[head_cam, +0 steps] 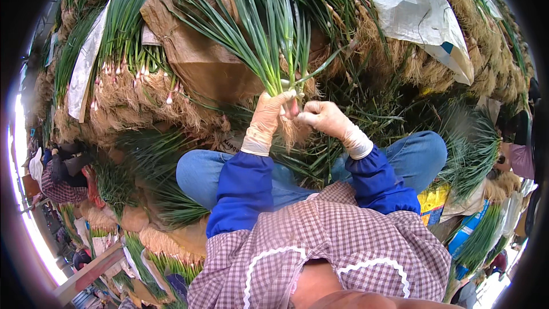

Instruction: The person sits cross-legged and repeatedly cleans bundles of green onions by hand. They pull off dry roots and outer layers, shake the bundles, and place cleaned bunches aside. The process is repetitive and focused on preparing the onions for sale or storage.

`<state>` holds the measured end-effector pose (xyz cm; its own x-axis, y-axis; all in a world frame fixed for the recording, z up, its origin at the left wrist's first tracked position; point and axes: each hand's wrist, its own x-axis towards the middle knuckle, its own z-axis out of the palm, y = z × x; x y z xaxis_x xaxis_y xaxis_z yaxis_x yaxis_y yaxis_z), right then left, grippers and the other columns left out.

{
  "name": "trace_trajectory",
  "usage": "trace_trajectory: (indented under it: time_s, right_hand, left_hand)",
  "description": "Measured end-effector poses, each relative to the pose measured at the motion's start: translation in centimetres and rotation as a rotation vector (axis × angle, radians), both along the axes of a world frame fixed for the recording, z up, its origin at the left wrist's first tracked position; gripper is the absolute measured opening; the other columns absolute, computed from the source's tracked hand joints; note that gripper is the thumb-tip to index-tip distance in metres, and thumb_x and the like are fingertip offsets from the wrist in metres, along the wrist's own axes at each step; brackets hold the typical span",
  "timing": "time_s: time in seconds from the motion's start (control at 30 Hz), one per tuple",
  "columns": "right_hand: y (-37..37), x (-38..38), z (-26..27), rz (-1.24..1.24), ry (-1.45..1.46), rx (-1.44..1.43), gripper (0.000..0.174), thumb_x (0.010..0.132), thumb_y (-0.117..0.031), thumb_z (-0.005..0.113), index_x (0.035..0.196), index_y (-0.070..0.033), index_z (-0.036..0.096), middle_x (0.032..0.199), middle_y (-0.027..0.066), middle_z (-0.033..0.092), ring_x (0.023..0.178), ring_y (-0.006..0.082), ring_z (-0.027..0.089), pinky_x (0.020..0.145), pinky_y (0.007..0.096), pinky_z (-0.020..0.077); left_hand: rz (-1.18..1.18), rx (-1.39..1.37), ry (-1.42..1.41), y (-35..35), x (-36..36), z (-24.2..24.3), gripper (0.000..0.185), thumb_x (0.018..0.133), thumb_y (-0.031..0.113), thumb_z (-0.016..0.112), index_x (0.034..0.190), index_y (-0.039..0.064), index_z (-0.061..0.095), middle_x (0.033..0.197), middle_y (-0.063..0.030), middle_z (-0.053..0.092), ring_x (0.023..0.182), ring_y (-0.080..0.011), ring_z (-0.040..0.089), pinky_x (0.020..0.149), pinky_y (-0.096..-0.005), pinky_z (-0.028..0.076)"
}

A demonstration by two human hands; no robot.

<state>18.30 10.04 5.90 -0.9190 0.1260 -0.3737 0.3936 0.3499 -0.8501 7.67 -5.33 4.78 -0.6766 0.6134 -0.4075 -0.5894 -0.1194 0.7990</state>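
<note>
My left hand point(264, 116), in a thin pale glove, grips a small bunch of green onions point(272, 62) just above the bulbs. Their long green leaves point away from me, and the pinkish bulb point(294, 108) and stringy roots point(289, 133) hang below the thumb. Close to the right of that bulb is my right hand point(328, 120), also gloved, with its fingers curled and the thumb against the forefinger. Whether something thin is pinched there cannot be seen. Loose green leaves point(364, 111) are strewn under and beyond the hands.
Piled green onions with roots point(128, 94) lie at left, beside a brown sheet point(206, 60). More rooted bunches point(411, 60) lie at right under a white plastic sheet point(420, 13). My crossed legs in jeans point(411, 154) frame the leaves. Another person point(70, 176) sits at far left.
</note>
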Motion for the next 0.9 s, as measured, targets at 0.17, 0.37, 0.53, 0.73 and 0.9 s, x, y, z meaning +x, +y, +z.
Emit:
trace_trajectory:
  time_s: [0.17,0.37,0.53,0.73,0.9]
  right_hand:
    - [3.1,-2.4,-1.2,-0.361,0.358,0.775,0.019,0.081,-0.022,0.069,0.072,-0.007,0.061,0.074,0.0101,0.061,0.063,0.0298,0.062,0.059,0.0364,0.0516]
    - [1.6,-2.0,-0.7,-0.029,0.333,0.170,0.059,0.087,-0.037,0.070,0.134,-0.007,0.052,0.116,0.0154,0.067,0.101,0.0252,0.065,0.094,0.0341,0.0479]
    - [2.8,0.7,-0.4,-0.126,-0.142,-0.242,0.029,0.091,-0.027,0.070,0.103,-0.001,0.071,0.087,0.0018,0.070,0.081,0.0086,0.060,0.077,0.0263,0.0493]
    - [8.9,1.2,-3.5,-0.103,-0.400,0.896,0.042,0.088,-0.049,0.058,0.102,-0.011,0.068,0.093,0.0137,0.071,0.087,0.0318,0.069,0.075,0.0451,0.0547]
    - [3.4,-2.8,-6.7,-0.261,-0.240,-0.354,0.048,0.089,-0.045,0.062,0.122,-0.010,0.064,0.102,0.0131,0.069,0.096,0.0222,0.066,0.082,0.0328,0.0521]
  left_hand:
    - [-0.157,-0.035,-0.102,-0.9,1.0,0.4,0.029,0.086,0.014,0.069,0.110,0.000,0.061,0.074,-0.0088,0.065,0.054,-0.0132,0.061,0.044,-0.0227,0.047]
    - [-0.238,-0.054,-0.096,-1.6,0.8,0.5,0.027,0.090,0.019,0.067,0.110,0.000,0.062,0.078,-0.0089,0.066,0.055,-0.0136,0.061,0.046,-0.0230,0.048]
    - [-0.229,-0.158,-0.037,-3.0,-0.3,1.1,0.025,0.090,0.020,0.068,0.108,0.003,0.063,0.076,-0.0053,0.066,0.047,-0.0081,0.053,0.041,-0.0197,0.042]
    - [-0.181,-0.057,-0.106,-3.6,-0.8,1.4,0.031,0.087,0.015,0.067,0.114,0.000,0.058,0.081,-0.0063,0.063,0.052,-0.0081,0.055,0.043,-0.0217,0.046]
    - [-0.202,-0.139,-0.031,-2.6,-0.3,0.3,0.036,0.077,0.010,0.066,0.111,0.000,0.061,0.082,-0.0066,0.064,0.046,-0.0093,0.053,0.041,-0.0213,0.044]
